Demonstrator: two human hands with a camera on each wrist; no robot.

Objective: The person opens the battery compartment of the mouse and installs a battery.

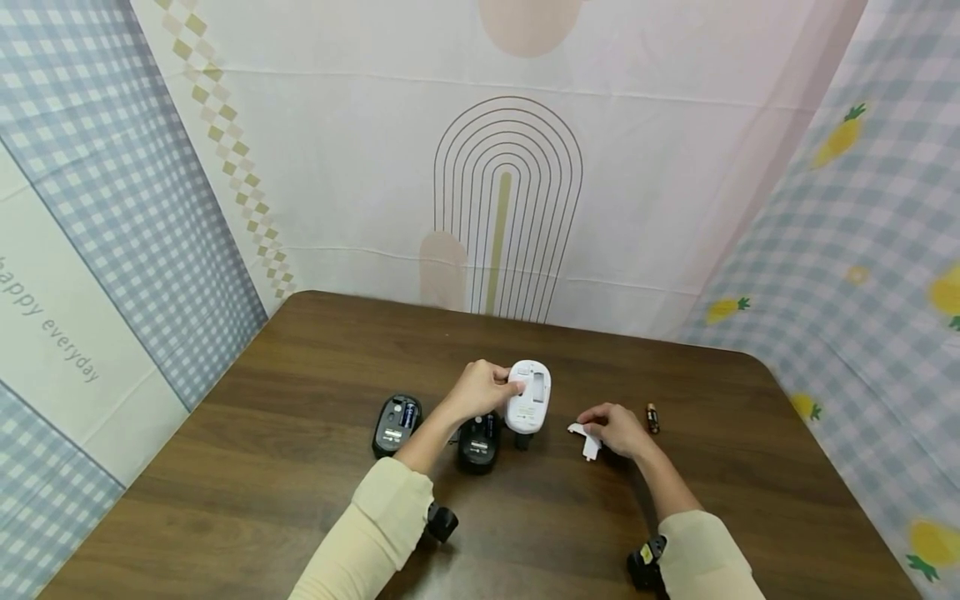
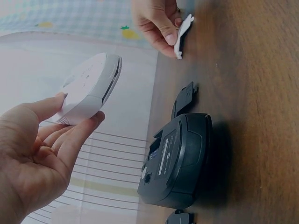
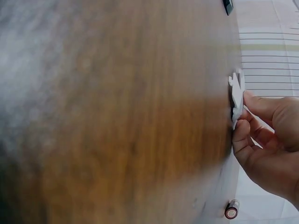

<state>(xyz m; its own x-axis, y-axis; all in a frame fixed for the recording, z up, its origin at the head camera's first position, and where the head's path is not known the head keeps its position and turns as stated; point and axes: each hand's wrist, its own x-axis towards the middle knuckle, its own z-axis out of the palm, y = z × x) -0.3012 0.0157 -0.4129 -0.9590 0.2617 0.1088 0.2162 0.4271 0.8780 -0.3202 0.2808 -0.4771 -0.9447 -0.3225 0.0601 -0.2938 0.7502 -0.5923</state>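
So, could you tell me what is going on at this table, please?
A person holds a white mouse bottom-up in the left hand, its battery bay open and apparently empty. The right hand pinches the white cover against the wooden table. A loose battery lies just beyond that hand. Two black mice lie upturned with their covers off, the leftmost with a battery in it.

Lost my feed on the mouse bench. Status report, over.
Left hand holds white mouse belly-up, battery bay open. Right hand pinches white cover on table. Loose battery beside right hand; nothing in the way.
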